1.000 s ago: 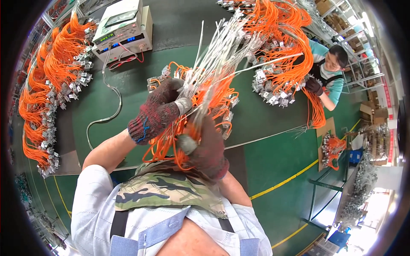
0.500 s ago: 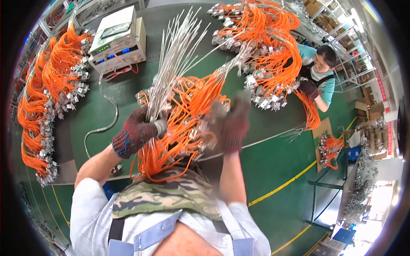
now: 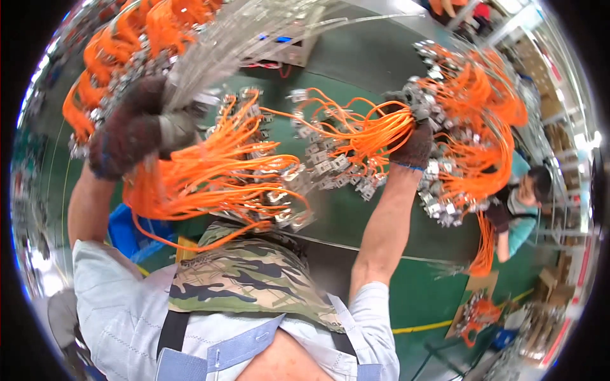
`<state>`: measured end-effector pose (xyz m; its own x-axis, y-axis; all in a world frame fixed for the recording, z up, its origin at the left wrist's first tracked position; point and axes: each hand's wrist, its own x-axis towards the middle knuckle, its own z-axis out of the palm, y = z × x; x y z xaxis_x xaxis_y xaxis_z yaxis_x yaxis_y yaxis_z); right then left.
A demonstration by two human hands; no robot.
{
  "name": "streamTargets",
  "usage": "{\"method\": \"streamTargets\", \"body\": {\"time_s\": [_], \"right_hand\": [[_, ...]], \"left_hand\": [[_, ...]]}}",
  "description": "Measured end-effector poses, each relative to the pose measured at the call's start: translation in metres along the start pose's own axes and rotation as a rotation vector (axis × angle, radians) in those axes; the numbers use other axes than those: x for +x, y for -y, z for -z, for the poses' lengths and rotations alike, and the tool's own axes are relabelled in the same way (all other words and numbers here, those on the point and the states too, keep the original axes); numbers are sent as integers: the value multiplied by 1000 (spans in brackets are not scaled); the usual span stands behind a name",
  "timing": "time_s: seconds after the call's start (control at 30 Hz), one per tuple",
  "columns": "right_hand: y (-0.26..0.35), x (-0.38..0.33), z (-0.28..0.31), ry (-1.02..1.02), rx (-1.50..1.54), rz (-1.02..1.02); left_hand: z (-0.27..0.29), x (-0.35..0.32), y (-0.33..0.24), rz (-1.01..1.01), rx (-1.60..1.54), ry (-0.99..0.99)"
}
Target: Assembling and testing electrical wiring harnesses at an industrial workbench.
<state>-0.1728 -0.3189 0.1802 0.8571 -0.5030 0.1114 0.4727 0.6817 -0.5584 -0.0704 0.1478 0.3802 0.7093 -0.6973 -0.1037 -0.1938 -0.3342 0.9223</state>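
My left hand (image 3: 127, 130), in a dark knitted glove, is closed around a bundle of orange cables (image 3: 203, 174). Long silvery strands (image 3: 232, 41), smeared by motion, rise from that grip toward the top. Metal-cased connectors (image 3: 286, 184) hang at the right ends of these cables, above my camouflage apron (image 3: 254, 279). Farther right, my gloved right hand (image 3: 406, 143) grips a second cable bundle (image 3: 375, 130) where its cables gather. That bundle's loose connectors (image 3: 330, 155) spread to the left over the green table. One orange cable stretches between the two bundles.
Heaps of similar orange cables lie at the far left (image 3: 159, 28) and beyond my right hand (image 3: 489, 127). A white bench instrument (image 3: 302, 51) stands at the back. A co-worker (image 3: 524, 206) is at the right. A blue bin (image 3: 130, 235) sits below my left arm.
My hands have spread apart, the left swinging left with its bundle. My right hand has moved right and now holds a separate bundle. The view has shifted, so the surroundings appear farther right.
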Motion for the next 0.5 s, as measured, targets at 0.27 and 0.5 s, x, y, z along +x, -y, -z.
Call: {"method": "streamTargets", "body": {"time_s": [0.27,0.5], "right_hand": [[-68,-10,-45,3,-217,43],[-78,-9,-86,-334,-600,429]], "left_hand": [[-7,-32,6,169,127,-103],[44,-67,35,216,-6,-254]]}}
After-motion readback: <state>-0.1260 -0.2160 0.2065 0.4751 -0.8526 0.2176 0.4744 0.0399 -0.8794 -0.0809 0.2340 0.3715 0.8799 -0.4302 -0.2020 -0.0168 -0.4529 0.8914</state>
